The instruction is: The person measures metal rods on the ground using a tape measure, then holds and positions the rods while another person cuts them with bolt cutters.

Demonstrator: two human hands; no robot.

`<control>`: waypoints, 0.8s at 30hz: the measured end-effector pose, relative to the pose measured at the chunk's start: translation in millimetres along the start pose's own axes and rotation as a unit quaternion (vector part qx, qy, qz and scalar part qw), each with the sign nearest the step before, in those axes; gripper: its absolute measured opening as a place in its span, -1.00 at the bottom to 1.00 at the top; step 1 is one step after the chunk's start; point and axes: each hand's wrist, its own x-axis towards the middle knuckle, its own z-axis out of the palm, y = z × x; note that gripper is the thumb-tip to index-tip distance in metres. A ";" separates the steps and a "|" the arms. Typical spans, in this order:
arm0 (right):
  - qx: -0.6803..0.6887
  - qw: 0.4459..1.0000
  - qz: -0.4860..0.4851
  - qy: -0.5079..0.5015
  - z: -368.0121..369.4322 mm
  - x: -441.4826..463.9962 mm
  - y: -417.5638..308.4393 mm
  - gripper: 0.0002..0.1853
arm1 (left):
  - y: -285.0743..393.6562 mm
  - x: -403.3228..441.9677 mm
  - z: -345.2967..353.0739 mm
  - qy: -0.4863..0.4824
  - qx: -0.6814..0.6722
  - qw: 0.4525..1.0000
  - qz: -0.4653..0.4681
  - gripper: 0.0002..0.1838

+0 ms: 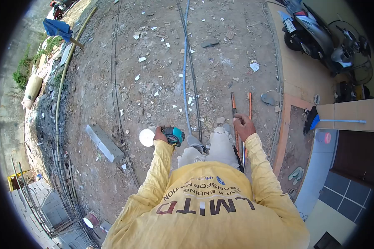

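My left hand is wrapped round a teal and black power tool in front of my left knee. A round white disc or lid shows just left of that hand. On the right, my right hand is closed at the upper part of a dark and orange rod-like tool, which slants down beside my right leg. A second orange bar stands close to its right. A thin line runs between the two hands, too fine to make out.
A blue hose and dark cables run along the rubble-strewn ground. A concrete block lies at the left. On the right are a parked motorbike, a broom, a raised tiled edge and sandals.
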 end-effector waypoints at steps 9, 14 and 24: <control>-0.097 0.963 -0.206 -0.146 93.5 6.0 -87.1 -0.29 | -16.6 -37.5 97.8 -0.107 0.046 0.993 -0.036 -0.57; 0.015 0.975 -0.061 -0.213 88.3 85.9 -74.4 -0.33 | -9.3 -1.3 130.4 -0.091 0.256 0.957 0.104 -0.66; 0.471 0.798 0.116 -0.357 -2.5 249.3 -148.5 -0.49 | 134.7 27.9 277.3 -0.128 0.194 0.848 0.477 -0.79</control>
